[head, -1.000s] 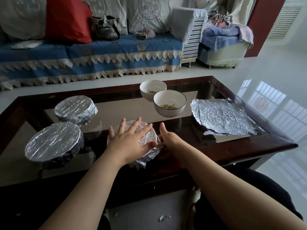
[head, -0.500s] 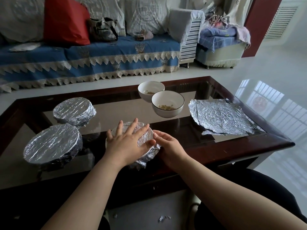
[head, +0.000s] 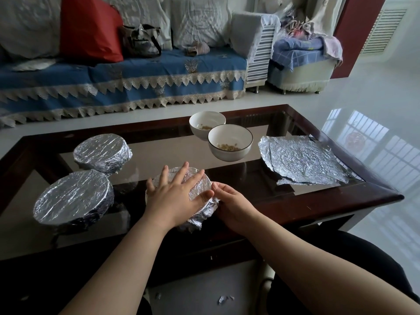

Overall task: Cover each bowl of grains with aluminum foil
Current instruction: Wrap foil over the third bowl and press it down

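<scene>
Left hand [head: 175, 196] spread flat on top of the foil-covered bowl [head: 200, 189] near the front edge of the glass table [head: 318, 201], fingers straight, pressing down. Right hand [head: 231, 201] against the bowl's right side, fingers curled onto the foil skirt, pinching it in. 2 wrapped bowls [head: 103, 153] [head: 72, 197] to the left. 2 open bowls [head: 230, 142] [head: 206, 125] with grains behind, touching. Loose foil sheets [head: 302, 162] flat at right.

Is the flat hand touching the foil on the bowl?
Touching. The head view shows the left hand lying flat on the foil covering the bowl, with no gap.
</scene>
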Demonstrator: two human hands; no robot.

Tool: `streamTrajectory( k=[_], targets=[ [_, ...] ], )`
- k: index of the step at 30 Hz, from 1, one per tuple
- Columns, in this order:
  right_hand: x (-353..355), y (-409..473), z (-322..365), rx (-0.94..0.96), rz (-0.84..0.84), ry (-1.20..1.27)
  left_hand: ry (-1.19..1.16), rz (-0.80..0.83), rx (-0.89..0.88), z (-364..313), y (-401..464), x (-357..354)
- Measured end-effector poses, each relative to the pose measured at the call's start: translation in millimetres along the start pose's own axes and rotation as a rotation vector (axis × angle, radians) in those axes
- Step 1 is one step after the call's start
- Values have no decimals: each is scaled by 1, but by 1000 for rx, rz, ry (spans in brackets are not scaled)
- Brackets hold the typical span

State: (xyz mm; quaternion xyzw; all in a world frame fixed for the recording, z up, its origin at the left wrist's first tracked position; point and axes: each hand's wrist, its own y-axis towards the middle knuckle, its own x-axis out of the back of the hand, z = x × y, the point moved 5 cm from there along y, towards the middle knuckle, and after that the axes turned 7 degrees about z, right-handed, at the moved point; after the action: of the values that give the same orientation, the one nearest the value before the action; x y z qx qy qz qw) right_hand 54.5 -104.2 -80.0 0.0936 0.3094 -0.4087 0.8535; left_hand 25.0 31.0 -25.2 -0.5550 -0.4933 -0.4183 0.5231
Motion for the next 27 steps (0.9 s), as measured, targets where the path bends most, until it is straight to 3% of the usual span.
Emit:
streamTrajectory(
  k=[7, 27],
  targets=[
    [8, -3, 0, -99, -26, -56, -4, 13, 7, 0, 0, 1],
    [6, -1, -10, 5, -249, 140, -23, 26, 19, -1, -1, 1]
  ],
)
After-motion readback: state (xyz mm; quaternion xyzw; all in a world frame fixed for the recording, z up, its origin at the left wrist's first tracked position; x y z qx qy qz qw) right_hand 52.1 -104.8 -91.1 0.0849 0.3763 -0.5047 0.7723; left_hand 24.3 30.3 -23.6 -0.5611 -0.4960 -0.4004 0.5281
